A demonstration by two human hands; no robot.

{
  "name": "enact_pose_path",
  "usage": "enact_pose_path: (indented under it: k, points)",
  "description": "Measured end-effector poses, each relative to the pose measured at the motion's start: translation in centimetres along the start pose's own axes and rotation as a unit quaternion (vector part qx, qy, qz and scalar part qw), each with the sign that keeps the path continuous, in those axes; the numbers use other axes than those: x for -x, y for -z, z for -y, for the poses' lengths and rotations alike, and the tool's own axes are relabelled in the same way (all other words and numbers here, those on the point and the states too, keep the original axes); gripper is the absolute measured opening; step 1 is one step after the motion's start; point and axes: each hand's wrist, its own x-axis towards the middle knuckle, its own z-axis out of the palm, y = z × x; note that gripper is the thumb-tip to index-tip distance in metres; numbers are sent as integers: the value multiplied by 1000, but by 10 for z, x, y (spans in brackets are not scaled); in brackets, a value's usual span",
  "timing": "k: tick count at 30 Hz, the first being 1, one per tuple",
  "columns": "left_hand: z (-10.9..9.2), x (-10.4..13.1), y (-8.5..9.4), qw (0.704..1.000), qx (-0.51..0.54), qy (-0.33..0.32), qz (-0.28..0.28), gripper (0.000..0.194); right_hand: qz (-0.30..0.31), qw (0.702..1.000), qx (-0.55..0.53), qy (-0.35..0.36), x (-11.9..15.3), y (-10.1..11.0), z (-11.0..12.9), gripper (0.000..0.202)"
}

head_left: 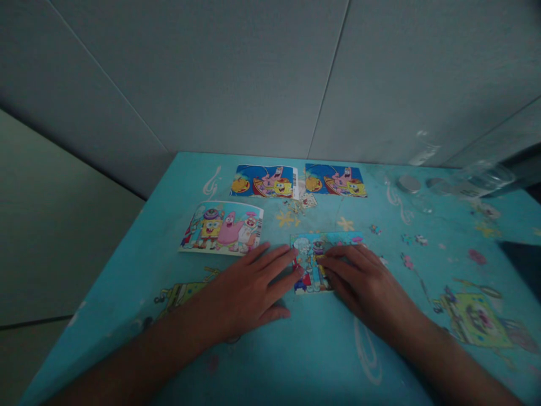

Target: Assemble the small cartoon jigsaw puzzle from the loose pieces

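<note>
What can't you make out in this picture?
Head view: part of the puzzle, hidden by the right hand.
Head view: whether its grip holds a piece; the hand covers it.
Head view: designs on the loose pieces, too small, blurred.
Head view: dark object, cut off by the right edge.

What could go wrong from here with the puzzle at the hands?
The right hand, over the puzzle, might nudge it out of line. The loose pieces off to the right lie on a cartoon-patterned tablecloth, so one could be overlooked.
</note>
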Motion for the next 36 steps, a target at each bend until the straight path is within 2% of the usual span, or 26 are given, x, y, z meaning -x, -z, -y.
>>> enact_pose_path:
  k: [36]
  points:
    - [1,1,-2,1000,2,-2,-4,73,4,1000,-4,3,1,0,-1,26]
